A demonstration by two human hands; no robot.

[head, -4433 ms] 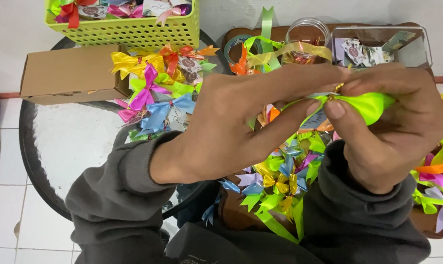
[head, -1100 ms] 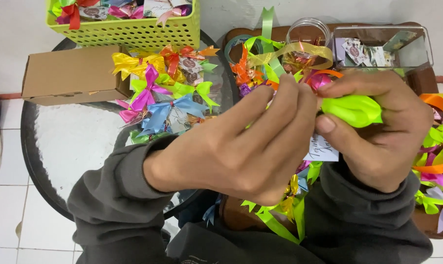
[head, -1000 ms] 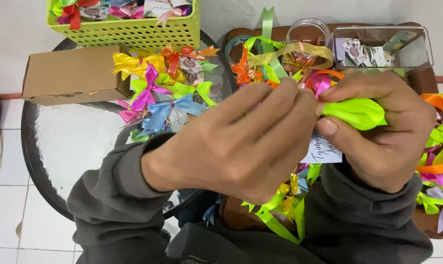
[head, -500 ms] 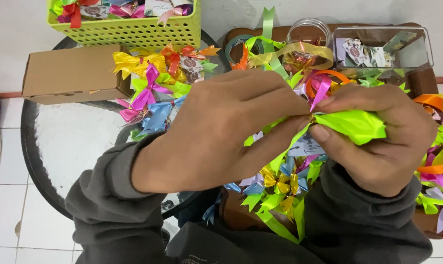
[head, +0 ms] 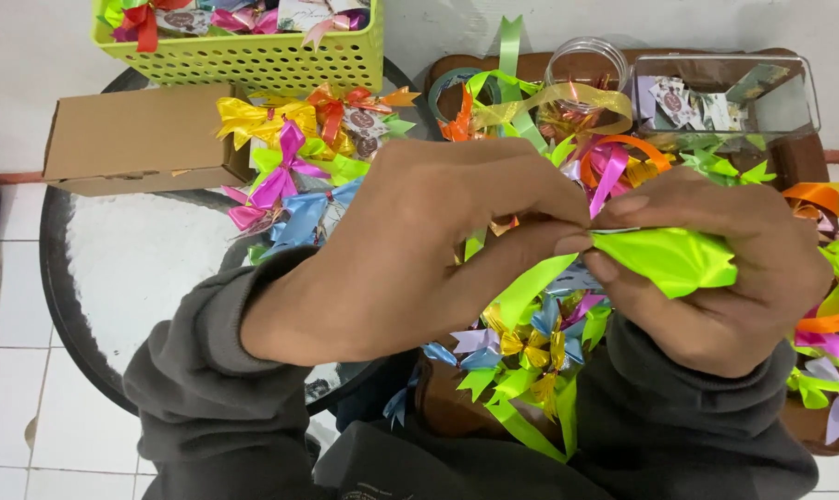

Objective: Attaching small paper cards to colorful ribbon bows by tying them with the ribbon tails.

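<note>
Lime-green ribbon (head: 669, 261) was pinched between both hands above a heap of coloured bows (head: 521, 347). Left hand (head: 419, 255) gripped its folded end with fingertips; right hand (head: 725, 268) clasped the loop. A cardboard box (head: 137, 139) and yellow-green basket (head: 253, 56) lay beyond.

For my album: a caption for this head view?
Both hands pinch a lime-green glossy ribbon above colourful ribbon bows.

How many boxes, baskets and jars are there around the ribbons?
Cardboard box: 1
Green basket: 1
Clear plastic box: 1
Glass jar: 1
Total: 4
</note>
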